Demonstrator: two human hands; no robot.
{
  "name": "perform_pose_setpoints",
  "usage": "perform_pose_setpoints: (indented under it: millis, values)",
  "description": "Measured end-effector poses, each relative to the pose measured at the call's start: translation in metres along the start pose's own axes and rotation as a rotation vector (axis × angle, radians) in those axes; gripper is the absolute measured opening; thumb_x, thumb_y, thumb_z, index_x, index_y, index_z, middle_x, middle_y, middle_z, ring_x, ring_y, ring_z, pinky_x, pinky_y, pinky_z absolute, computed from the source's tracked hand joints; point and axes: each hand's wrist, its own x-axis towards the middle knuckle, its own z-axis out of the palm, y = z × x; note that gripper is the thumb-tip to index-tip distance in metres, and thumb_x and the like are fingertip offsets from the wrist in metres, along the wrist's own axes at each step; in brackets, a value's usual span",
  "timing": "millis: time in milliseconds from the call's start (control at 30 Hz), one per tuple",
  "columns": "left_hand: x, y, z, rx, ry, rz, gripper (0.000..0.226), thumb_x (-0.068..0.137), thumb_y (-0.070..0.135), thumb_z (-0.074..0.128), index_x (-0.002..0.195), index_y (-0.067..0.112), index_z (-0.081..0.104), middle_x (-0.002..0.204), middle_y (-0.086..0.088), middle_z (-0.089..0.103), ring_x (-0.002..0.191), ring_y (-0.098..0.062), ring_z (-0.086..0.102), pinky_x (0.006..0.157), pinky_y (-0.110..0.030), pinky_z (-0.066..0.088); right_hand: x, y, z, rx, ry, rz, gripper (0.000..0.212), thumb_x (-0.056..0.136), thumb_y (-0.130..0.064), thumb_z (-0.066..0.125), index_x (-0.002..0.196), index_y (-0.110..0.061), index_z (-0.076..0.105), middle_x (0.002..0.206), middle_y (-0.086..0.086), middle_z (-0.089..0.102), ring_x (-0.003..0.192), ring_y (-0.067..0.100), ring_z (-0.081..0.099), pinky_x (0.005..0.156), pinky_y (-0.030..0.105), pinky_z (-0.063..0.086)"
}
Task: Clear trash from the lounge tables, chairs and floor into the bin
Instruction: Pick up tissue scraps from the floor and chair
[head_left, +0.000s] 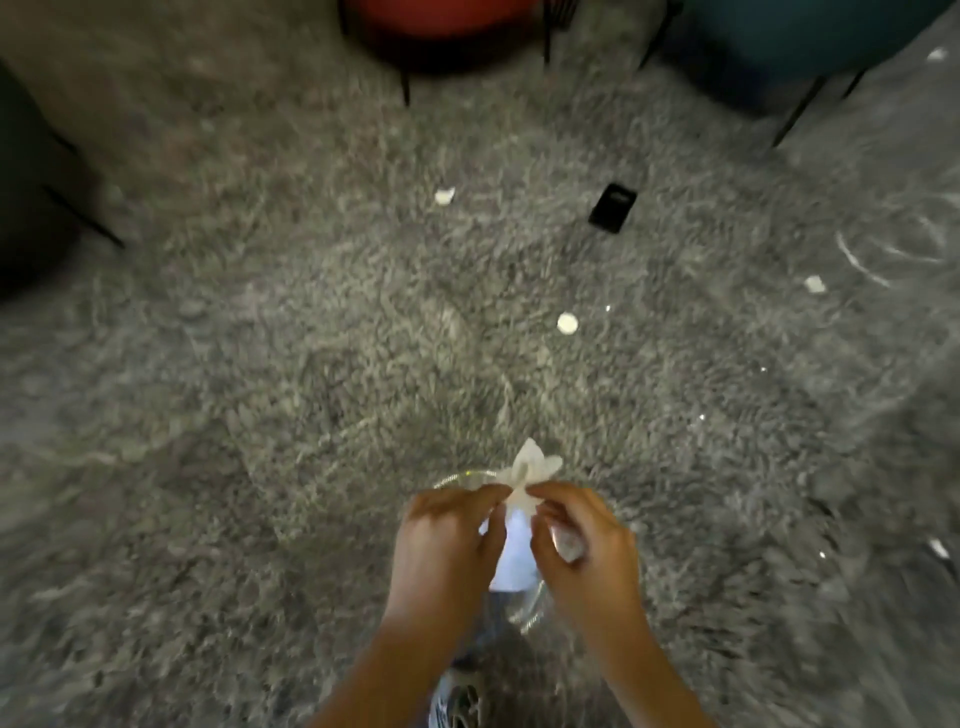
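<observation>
My left hand (447, 545) and my right hand (587, 551) meet low in the middle and both pinch a crumpled white paper scrap (532, 465). A clear plastic cup (530, 613) sits under the hands with something pale inside; which hand holds it is unclear. A small crumpled wad (569, 545) is tucked in my right palm. More white scraps lie on the grey shag carpet: one far ahead (444, 196), a round disc (567, 323), one to the right (814, 284) and one at the right edge (939, 548). No bin is in view.
A black phone-like slab (613, 208) lies on the carpet ahead. A red chair (441, 26) and a teal chair (805, 36) stand at the back, a dark seat (31, 197) on the left. A clear round shape (893, 244) glints at the right. My shoe (457, 701) is below.
</observation>
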Motion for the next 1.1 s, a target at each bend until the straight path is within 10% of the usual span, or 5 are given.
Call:
perform_pose_setpoints:
  millis: [233,467,600,867,1100]
  values:
    - [0.096,0.051,-0.012,-0.075,-0.09,0.068,0.03,0.08,0.045,0.049,0.093,0.025,0.068,0.074,0.005,0.069,0.068,-0.014,0.064,0.063,-0.032,0.052,0.088,-0.025,-0.04,0.175,0.026,0.056,0.044,0.079,0.007,0.063,0.093,-0.034,0.056,0.093,-0.013,0.066,0.086,-0.001,0.064,0.074,0.012,0.048]
    - [0.229,0.056,0.058,0.022,-0.132,0.009,0.007,0.075,0.013,0.073,0.072,0.016,0.067,0.058,0.002,0.063,0.049,-0.013,0.056,0.047,-0.013,0.031,0.219,0.031,-0.074,0.32,-0.169,0.181,0.033,0.08,-0.012,0.043,0.106,-0.03,0.052,0.103,-0.022,0.066,0.099,0.001,0.063,0.086,0.021,0.05]
    - [0.314,0.043,0.101,0.025,-0.06,-0.031,0.042,0.066,0.0,0.065,0.058,0.03,0.037,0.044,0.007,0.042,0.039,-0.016,0.042,0.049,-0.019,0.026,0.315,0.081,-0.084,0.16,-0.189,0.154,0.036,0.081,-0.011,0.054,0.107,-0.036,0.052,0.103,-0.021,0.065,0.093,0.0,0.064,0.079,0.027,0.054]
    - [0.427,-0.052,0.175,0.229,-0.044,-0.061,0.022,0.07,0.019,0.036,0.053,0.02,0.049,0.049,0.0,0.049,0.049,-0.026,0.054,0.059,-0.037,0.044,0.443,0.233,-0.029,-0.088,0.028,0.194,0.028,0.079,-0.001,0.067,0.105,-0.006,0.06,0.097,0.0,0.061,0.081,-0.001,0.055,0.075,0.005,0.04]
    - [0.494,-0.174,0.295,0.308,-0.095,-0.207,0.032,0.077,0.022,0.039,0.069,0.009,0.067,0.067,-0.01,0.064,0.068,-0.032,0.061,0.072,-0.047,0.048,0.508,0.413,0.069,-0.327,-0.054,0.316,0.042,0.075,-0.011,0.074,0.114,-0.002,0.059,0.108,0.014,0.063,0.101,0.029,0.058,0.087,0.044,0.046]
